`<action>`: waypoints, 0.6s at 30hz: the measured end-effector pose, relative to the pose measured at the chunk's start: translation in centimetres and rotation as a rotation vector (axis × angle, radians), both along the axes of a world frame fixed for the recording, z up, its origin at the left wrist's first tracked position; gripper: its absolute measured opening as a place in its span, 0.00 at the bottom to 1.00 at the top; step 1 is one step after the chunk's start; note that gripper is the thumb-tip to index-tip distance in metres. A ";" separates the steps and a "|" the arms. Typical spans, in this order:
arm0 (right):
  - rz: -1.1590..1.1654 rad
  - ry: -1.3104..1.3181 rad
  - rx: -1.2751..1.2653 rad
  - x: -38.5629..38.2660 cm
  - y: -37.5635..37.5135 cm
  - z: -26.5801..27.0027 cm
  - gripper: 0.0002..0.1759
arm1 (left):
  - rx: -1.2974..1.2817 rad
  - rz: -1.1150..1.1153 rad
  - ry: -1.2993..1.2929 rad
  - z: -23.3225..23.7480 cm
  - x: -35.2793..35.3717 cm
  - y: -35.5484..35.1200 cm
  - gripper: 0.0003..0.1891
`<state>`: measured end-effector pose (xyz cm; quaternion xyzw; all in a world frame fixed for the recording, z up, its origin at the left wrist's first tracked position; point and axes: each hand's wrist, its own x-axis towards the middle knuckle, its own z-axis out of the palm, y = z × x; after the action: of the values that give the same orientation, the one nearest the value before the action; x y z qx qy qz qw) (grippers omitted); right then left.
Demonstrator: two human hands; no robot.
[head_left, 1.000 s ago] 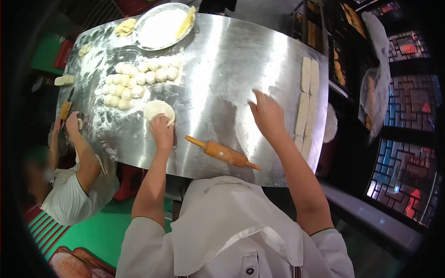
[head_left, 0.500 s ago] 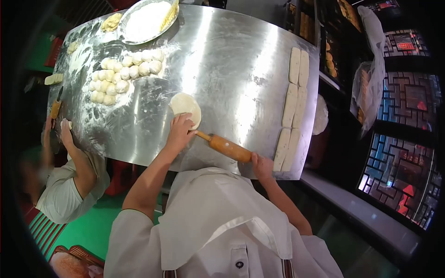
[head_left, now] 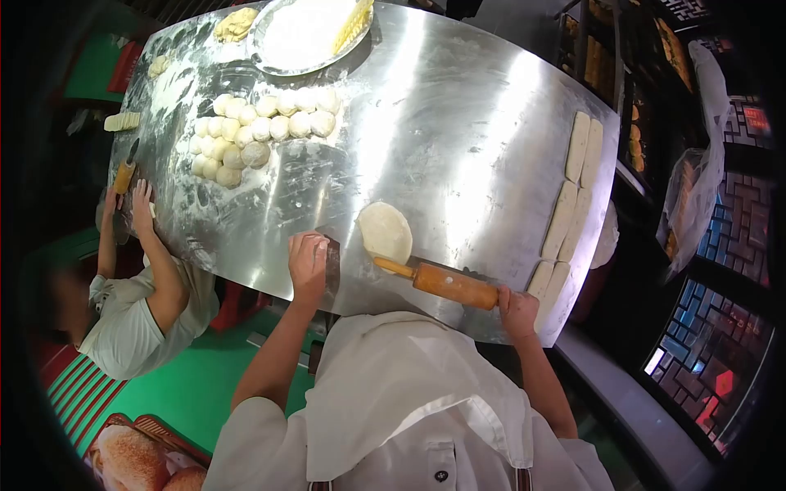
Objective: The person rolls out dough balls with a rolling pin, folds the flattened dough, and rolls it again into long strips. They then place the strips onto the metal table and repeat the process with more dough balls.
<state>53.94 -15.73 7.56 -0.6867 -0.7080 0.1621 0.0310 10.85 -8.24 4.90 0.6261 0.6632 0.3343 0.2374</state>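
My right hand (head_left: 518,313) is closed around one handle of a wooden rolling pin (head_left: 455,286). The pin lies slantwise near the table's front edge, and its free handle touches the lower rim of a flattened dough round (head_left: 385,232). Left of that round, my left hand (head_left: 308,266) rests over the steel with its fingers curled in. A dark, flat patch shows beside this hand; whether it is a held thing or a reflection I cannot make out.
Floured dough balls (head_left: 279,127) sit left of centre on the steel table (head_left: 458,106). A flour bowl (head_left: 270,65) stands behind them. Long dough strips (head_left: 559,219) line the right edge. At the left, a co-worker's hands (head_left: 143,206) are near another rolling pin (head_left: 124,175).
My left hand has left the dough round and moved left, toward the front edge. My right hand still holds the rolling pin. The whole view has shifted, with the table appearing further right.
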 end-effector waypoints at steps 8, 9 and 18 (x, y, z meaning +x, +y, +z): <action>-0.181 -0.048 0.041 3.2 0.3 0.5 0.24 | 0.009 -0.119 -0.035 -0.7 4.8 1.4 0.08; -0.168 -0.032 0.063 2.5 1.2 0.5 0.23 | 0.006 -0.119 -0.032 -1.1 4.6 1.6 0.08; 0.228 0.104 -0.014 -12.2 8.5 -6.0 0.21 | -0.091 0.008 0.366 -3.8 0.2 -0.9 0.11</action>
<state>41.70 -7.28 1.54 -0.5925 -0.7778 0.2048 0.0441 11.03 -9.16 1.09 0.6626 0.7121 0.1857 0.1396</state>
